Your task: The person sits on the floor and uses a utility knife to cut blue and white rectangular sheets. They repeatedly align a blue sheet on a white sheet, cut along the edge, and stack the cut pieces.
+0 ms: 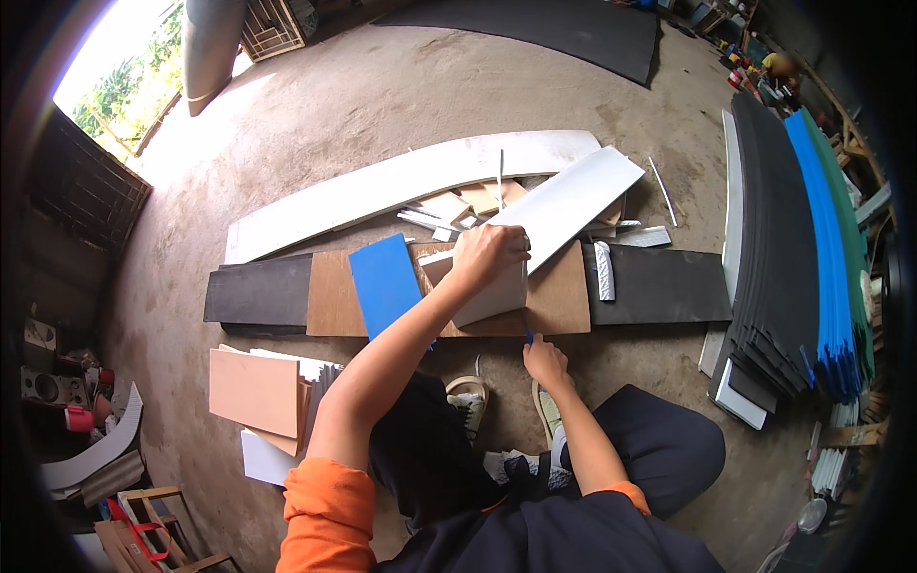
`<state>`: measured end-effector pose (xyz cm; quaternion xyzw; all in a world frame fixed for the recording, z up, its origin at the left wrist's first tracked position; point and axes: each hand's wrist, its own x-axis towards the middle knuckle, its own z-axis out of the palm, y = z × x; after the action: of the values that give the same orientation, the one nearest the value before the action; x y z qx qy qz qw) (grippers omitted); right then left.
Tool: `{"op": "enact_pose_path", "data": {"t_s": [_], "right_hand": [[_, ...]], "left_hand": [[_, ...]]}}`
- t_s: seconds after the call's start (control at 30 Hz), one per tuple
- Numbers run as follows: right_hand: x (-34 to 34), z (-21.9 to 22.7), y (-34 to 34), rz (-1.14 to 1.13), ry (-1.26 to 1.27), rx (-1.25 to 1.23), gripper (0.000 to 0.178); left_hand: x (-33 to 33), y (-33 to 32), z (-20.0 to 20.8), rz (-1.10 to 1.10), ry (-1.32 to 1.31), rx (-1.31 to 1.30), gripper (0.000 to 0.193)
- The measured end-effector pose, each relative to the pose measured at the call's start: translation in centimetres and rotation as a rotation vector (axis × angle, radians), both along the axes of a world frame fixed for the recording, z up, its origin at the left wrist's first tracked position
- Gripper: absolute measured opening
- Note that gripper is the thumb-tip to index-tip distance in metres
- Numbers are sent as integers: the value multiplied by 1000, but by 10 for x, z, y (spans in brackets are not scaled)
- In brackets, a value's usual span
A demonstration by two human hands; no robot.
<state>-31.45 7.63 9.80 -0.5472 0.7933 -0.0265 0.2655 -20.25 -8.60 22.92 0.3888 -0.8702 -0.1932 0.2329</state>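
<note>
A white sheet [587,205] slants across the brown board [564,296] in front of me, and a white panel [497,294] tilts up below my left hand. My left hand [490,256] is closed on the white sheet, its fingers curled over the edge. At the board's near edge my right hand [546,363] is closed round a blue-handled knife [529,336]. Most of its handle is hidden in the fist; a thin dark blade seems to point at the panel. A blue sheet [387,282] lies on the board left of my left hand, partly behind my forearm.
Dark boards [659,285] extend under the brown board. Beyond lie a long white plank [401,181] and offcuts [444,207]. Stacked tan sheets [253,392] sit at left. Tall black sheets [769,258] and blue sheets [820,258] stand at right. A black mat [554,29] covers the far floor.
</note>
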Motion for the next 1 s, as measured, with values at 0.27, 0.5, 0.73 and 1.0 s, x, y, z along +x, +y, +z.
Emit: {"op": "enact_pose_path", "data": {"t_s": [0.27,0.5,0.73,1.0], "right_hand": [[2,19,-11,0,0,-190,23],[21,28,-12,2,-14,-289,23],[21,29,-14,15,16,-398,24],[18,18,-15,60,61,-573,18]], "left_hand": [[20,-14,13,-10,8,31,18],[28,-7,9,-3,-20,-86,21],[15,-9,4,-50,-202,-83,21],[9,0,10,-19,-226,-34,26]]}}
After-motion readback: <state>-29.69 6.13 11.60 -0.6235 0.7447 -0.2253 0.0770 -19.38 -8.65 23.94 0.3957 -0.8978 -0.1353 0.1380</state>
